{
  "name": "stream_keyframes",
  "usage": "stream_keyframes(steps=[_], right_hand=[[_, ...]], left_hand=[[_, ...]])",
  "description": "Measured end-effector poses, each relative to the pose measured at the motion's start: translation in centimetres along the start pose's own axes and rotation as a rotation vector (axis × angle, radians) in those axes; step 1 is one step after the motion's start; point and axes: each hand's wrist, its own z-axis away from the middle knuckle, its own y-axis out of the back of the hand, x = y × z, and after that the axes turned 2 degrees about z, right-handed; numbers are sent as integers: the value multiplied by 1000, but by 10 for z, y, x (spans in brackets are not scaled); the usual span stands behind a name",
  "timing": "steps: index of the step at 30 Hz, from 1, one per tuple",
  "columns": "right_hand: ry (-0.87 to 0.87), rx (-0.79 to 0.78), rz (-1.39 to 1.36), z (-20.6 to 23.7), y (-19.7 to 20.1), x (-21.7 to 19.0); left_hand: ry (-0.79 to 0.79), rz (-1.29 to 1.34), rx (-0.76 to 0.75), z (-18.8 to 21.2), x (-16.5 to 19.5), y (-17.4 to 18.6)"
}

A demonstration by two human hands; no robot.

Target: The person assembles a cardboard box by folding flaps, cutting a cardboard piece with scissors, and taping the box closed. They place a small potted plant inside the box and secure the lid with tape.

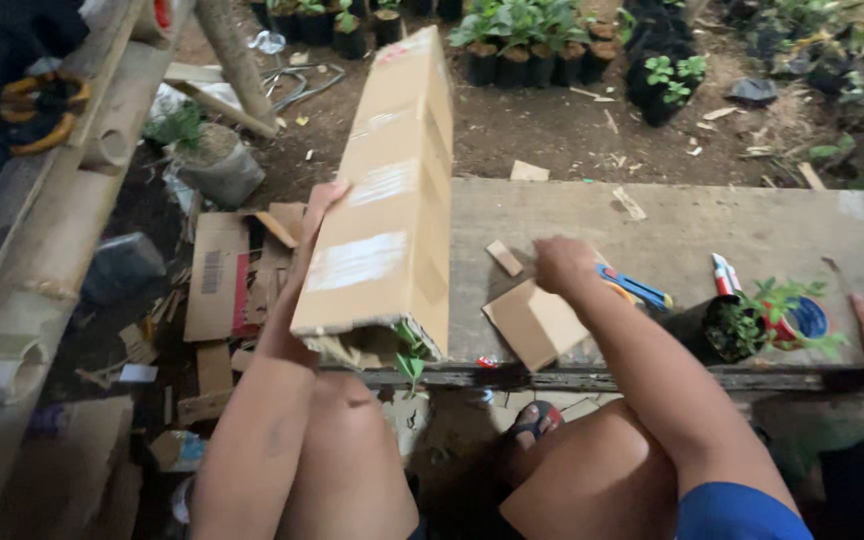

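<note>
The left hand [314,215] grips the long box [384,200], tilted up off the surface's [672,225] near edge, a plant [410,362] already showing inside; sealing looks undone. The right hand [562,265], apparently closed, presses a cardboard piece [532,325] there.
</note>
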Motion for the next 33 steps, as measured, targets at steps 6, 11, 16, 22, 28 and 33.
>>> stream_keyframes(steps=[6, 11, 16, 22, 28, 33], right_hand=[[486, 403, -274, -3, -15, -40], [556, 17, -530, 9, 18, -51], [424, -392, -292, 47, 49, -33], [443, 725, -489, 74, 94, -15], [792, 755, -783, 90, 126, -28], [561, 760, -1191, 103, 142, -17]], left_hand=[[-40, 42, -84, -22, -10, 19], [-56, 129, -110, -25, -13, 34], [25, 114, -10, -25, -17, 25], [178, 164, -168, -11, -28, -10], [67, -34, -418, 7, -51, -40], [141, -349, -390, -3, -51, -24]])
